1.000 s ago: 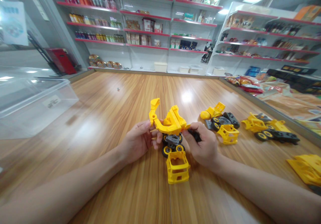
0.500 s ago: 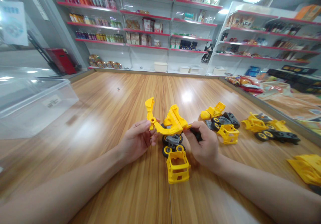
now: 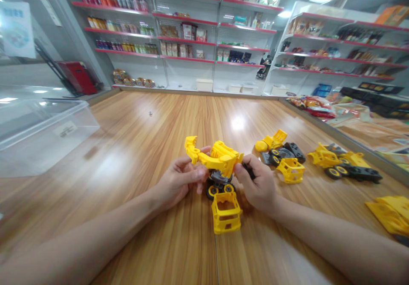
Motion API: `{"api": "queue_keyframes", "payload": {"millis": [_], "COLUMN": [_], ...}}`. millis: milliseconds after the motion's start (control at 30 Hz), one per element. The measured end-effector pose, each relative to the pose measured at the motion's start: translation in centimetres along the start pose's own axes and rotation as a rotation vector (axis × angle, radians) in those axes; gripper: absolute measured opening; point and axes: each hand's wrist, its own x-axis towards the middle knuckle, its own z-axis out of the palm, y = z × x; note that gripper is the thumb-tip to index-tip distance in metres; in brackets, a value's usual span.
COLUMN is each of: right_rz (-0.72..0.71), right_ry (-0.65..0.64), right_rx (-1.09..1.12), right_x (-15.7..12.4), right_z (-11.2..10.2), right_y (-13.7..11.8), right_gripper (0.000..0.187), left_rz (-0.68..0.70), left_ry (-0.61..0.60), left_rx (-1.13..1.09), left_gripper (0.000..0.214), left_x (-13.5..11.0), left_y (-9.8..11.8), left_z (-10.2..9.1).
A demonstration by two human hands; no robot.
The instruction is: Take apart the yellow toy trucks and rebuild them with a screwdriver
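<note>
The right hand (image 3: 258,185) pinches the yellow digger (image 3: 223,151) by its right end; the left hand (image 3: 179,180) curls around its arm (image 3: 211,162), whether gripping I cannot tell.

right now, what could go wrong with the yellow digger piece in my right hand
The yellow digger piece appears held over the wheeled base, so a slack right hand might drop it there. Its jointed arm is by the left hand and could pinch it. The yellow cab shell sits close to the base and might get knocked.
</note>
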Motion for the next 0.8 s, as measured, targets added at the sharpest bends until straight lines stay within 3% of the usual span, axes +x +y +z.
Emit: {"api": "queue_keyframes", "payload": {"millis": [200, 367, 500, 567, 667, 800], "right_rz": [0.043, 0.006, 0.033, 0.049, 0.039, -0.05], "right_ry": [-0.13, -0.156, -0.157, -0.142, -0.143, -0.063], "right_rx": [0.092, 0.121, 0.133, 0.13, 0.122, 0.013], "right_x": [0.0, 0.2, 0.1, 0.0, 0.0, 0.0], "right_z": [0.1, 0.1, 0.4, 0.5, 0.5, 0.3], "right_y": [0.0, -0.4, -0.4, -0.4, -0.6, -0.9], "right_gripper": [0.021, 0.017, 0.015, 0.009, 0.015, 0.029], "left_rz": [0.119, 0.4, 0.594, 0.643, 0.697, 0.608], "left_ry": [-0.026, -0.064, -0.08, -0.033, 0.025, 0.087], "left_rx": [0.303, 0.828, 1.09, 1.145, 1.145, 1.059], "left_gripper": [0.042, 0.059, 0.063, 0.062, 0.064, 0.069], "left_x": [-0.5, -1.1, -0.9, -0.8, -0.8, -0.9], "left_y": [-0.4, -0.4, -0.7, -0.9, -1.2, -1.3], "left_z": [0.1, 0.3, 0.0, -0.2, -0.3, -0.1]}}
